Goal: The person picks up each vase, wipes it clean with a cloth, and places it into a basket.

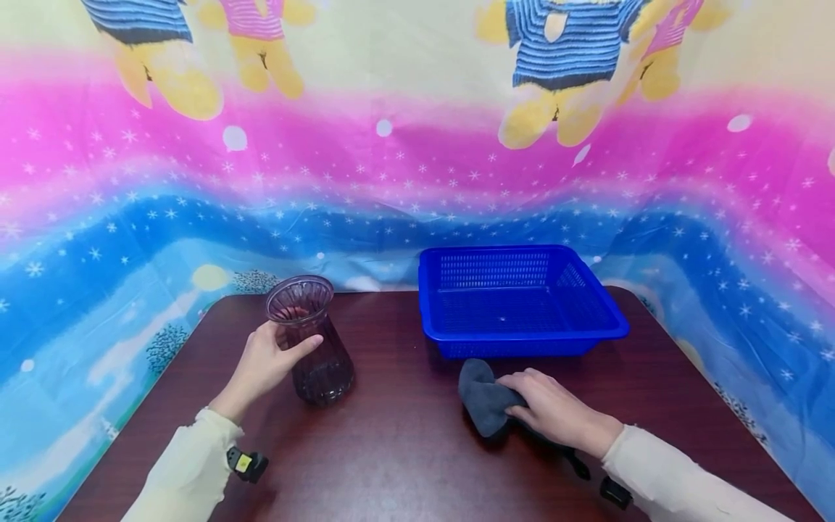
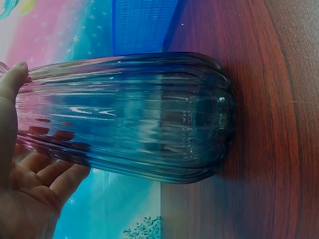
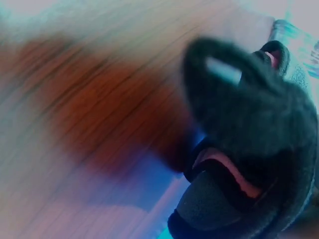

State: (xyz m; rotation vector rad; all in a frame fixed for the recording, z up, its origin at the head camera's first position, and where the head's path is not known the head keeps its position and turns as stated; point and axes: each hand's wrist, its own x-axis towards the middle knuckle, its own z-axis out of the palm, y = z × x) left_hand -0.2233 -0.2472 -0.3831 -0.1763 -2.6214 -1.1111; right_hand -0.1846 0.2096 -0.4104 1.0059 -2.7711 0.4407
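My left hand (image 1: 269,360) grips a purple-tinted, ribbed glass vase (image 1: 324,370) just under its flared rim. Thumb and fingers lie on opposite sides of the neck, and the vase's base is down at the table. The left wrist view shows the vase's see-through body (image 2: 149,119) lengthwise. Over the table's right half, my right hand (image 1: 554,412) holds a soft dark grey fabric item (image 1: 488,400) bunched in its fingers. Close up in the right wrist view, this fabric piece (image 3: 249,114) has black edging and pink inside its folds; I cannot tell its kind.
A blue plastic basket (image 1: 522,336) with perforated walls stands at the table's back right, just beyond the fabric item. Dark reddish-brown wood makes up the tabletop (image 1: 391,449). Behind it hangs a colourful printed cloth (image 1: 365,174), which also runs along both sides.
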